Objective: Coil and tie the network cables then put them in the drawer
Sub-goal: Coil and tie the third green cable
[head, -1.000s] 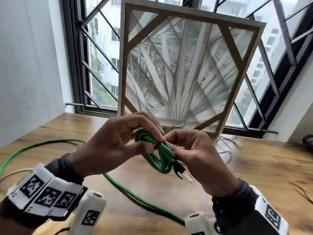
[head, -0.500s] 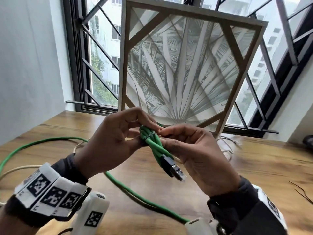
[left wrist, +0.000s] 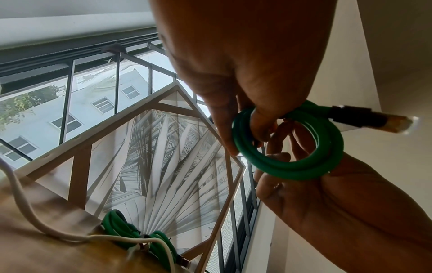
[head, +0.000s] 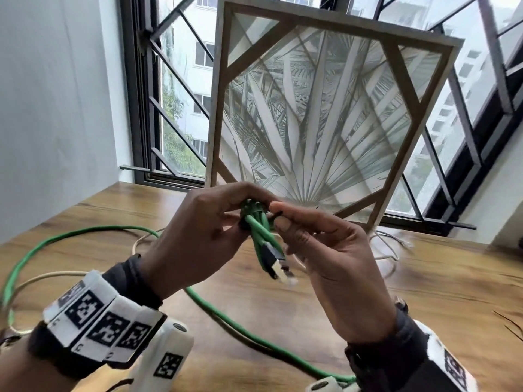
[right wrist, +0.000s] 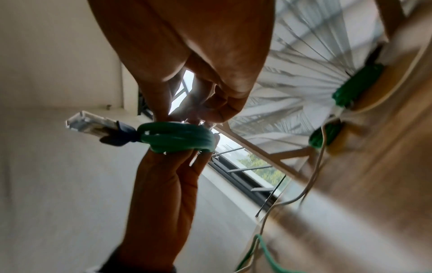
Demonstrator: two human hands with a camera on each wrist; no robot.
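Two hands are in view, the left hand (head: pixel 195 239) and the right hand (head: pixel 334 267), and between them is one small green cable coil (left wrist: pixel 290 146) with one connector plug (head: pixel 278 265) showing. Near the one framed palm-leaf picture (head: pixel 319 114), one more green cable bundle (left wrist: pixel 138 238) lies on the wooden table (head: pixel 441 284). Also one loose green cable (head: pixel 56 241) and one white cable (left wrist: pixel 21 195) lie on this table.

Soft overcast daylight comes through the window (head: pixel 181 89) at the far edge of the tabletop (head: pixel 441 281), so the head view is bright and even, with faint shadows under the hands and straight bars bowing outward toward the picture's edges. Both wrist views are backlit, the palms dim and orange-brown against pale walls. In the right wrist view the tabletop (right wrist: pixel 374 166) smears with motion blur, and the plug (right wrist: pixel 93 125) is soft
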